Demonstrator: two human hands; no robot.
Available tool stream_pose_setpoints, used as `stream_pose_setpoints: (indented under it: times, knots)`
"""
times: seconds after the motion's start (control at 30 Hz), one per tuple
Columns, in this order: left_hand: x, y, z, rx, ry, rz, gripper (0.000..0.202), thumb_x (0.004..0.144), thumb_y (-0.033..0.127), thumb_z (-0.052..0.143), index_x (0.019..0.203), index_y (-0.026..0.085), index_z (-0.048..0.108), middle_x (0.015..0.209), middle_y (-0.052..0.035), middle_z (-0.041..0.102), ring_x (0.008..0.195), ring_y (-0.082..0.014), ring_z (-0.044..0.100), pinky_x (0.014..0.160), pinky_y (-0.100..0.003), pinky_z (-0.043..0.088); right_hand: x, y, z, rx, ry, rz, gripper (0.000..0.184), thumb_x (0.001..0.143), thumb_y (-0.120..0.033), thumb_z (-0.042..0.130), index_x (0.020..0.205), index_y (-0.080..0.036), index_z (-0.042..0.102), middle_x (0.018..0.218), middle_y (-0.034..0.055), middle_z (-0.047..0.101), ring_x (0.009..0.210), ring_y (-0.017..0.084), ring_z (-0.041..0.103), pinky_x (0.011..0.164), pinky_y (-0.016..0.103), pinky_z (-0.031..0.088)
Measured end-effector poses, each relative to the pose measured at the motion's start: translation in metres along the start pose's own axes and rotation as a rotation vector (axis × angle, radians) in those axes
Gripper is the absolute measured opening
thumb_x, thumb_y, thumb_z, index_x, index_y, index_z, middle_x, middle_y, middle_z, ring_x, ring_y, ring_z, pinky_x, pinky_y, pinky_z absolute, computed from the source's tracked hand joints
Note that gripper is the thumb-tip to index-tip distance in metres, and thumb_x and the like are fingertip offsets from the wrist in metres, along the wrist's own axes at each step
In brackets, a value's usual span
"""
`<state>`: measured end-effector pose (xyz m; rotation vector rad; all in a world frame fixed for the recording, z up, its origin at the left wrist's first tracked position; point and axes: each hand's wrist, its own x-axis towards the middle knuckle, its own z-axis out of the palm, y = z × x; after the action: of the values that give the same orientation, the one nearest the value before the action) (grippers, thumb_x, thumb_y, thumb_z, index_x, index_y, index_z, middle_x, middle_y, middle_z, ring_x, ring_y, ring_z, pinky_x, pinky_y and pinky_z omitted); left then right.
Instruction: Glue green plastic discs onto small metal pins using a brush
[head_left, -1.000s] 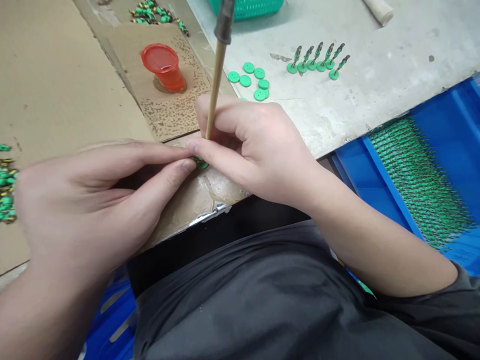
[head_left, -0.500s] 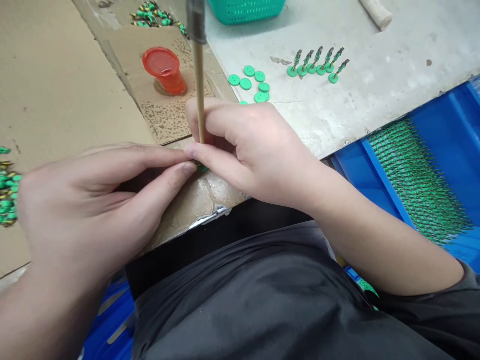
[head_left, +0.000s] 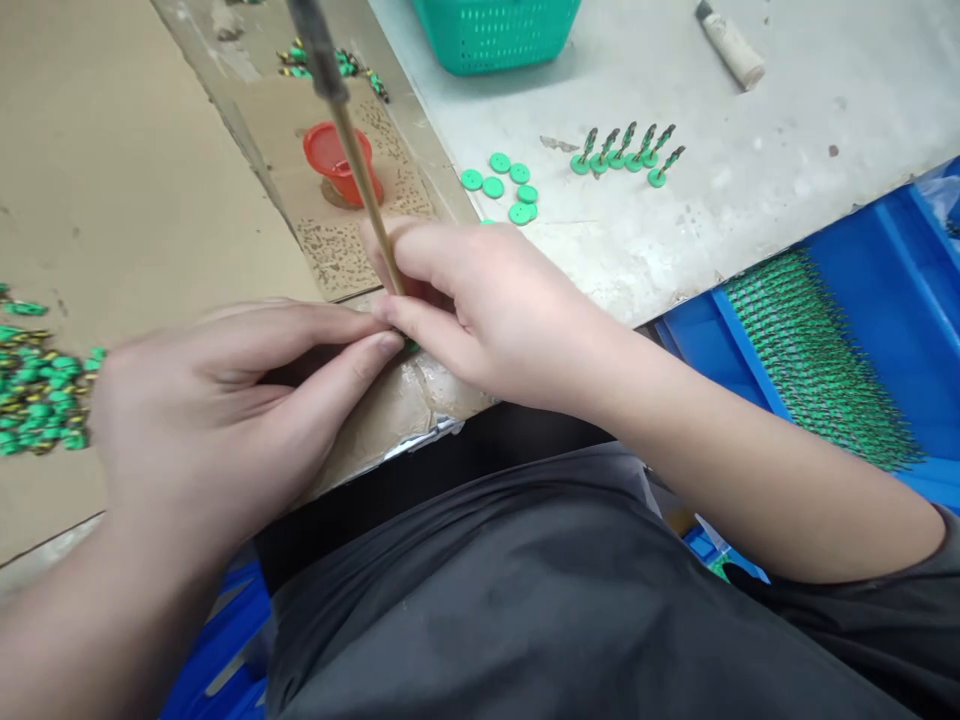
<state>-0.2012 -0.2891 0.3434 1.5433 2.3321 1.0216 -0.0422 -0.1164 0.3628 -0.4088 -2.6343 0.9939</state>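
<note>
With the clock centred where the hands meet, the left hand (head_left: 217, 410) comes in from 8 o'clock, thumb and forefinger pinched on a small green piece (head_left: 410, 346) at the near edge of the tabletop (head_left: 585, 245); only a sliver of the piece shows. The right hand (head_left: 495, 310), from 4 o'clock, meets those fingertips, its fingers grasping a wooden stick (head_left: 367, 195) that leans toward 11 o'clock, dark grey higher up, its lower tip hidden. Also at 11 stands a red cup (head_left: 341, 160) on speckled cardboard (head_left: 330, 250). A teal basket (head_left: 495, 45) sits at 1, green discs (head_left: 493, 187) lie between 1 and 2, and six discs with upright twisted stems (head_left: 616, 160) stand at 2. Rows of green pieces (head_left: 817, 350) fill part of a blue bin (head_left: 870, 290) near 3; a green, black and yellow heap (head_left: 45, 395) lies near 9.
</note>
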Motion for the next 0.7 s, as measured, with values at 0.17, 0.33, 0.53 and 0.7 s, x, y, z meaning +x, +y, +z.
stream_pose_setpoints:
  times: [0.17,0.33,0.53,0.7]
  knots:
    - [-0.001,0.020,-0.003,0.013,0.033,0.011,0.019,0.105,0.048,0.079,0.107,0.033,0.091,0.112,0.0063,0.090,0.100,-0.0173,0.083,0.092,-0.028,0.062,-0.011,0.000,0.003,0.059,0.095,0.002,0.029,0.117,-0.031,0.058,0.089,-0.026,0.052,0.092,0.0003,0.072,0.089,0.019,0.071,0.086,0.033,0.055]
    - [0.001,0.023,-0.007,0.061,-0.070,0.130,0.027,0.107,0.044,0.075,0.127,0.031,0.086,0.111,0.0039,0.086,0.090,-0.0129,0.077,0.086,-0.025,0.059,-0.039,0.004,0.011,0.172,0.263,0.124,0.030,0.119,-0.037,0.060,0.092,-0.025,0.058,0.089,-0.0005,0.073,0.084,0.017,0.073,0.081,0.030,0.061]
    - [0.006,0.017,-0.005,0.125,-0.076,0.274,0.020,0.109,0.038,0.071,0.115,0.026,0.087,0.106,0.0013,0.079,0.096,-0.0135,0.073,0.086,-0.024,0.053,-0.045,0.003,0.009,0.131,0.232,0.090,0.031,0.118,-0.037,0.062,0.090,-0.025,0.061,0.092,0.0004,0.074,0.081,0.016,0.071,0.077,0.029,0.060]
    - [0.007,0.015,-0.005,0.122,-0.069,0.277,0.020,0.110,0.039,0.071,0.111,0.025,0.086,0.104,0.0011,0.079,0.095,-0.0146,0.073,0.083,-0.025,0.051,-0.037,-0.001,0.006,0.043,0.144,-0.026,0.032,0.121,-0.036,0.058,0.091,-0.024,0.061,0.099,-0.0011,0.073,0.090,0.014,0.073,0.085,0.028,0.060]
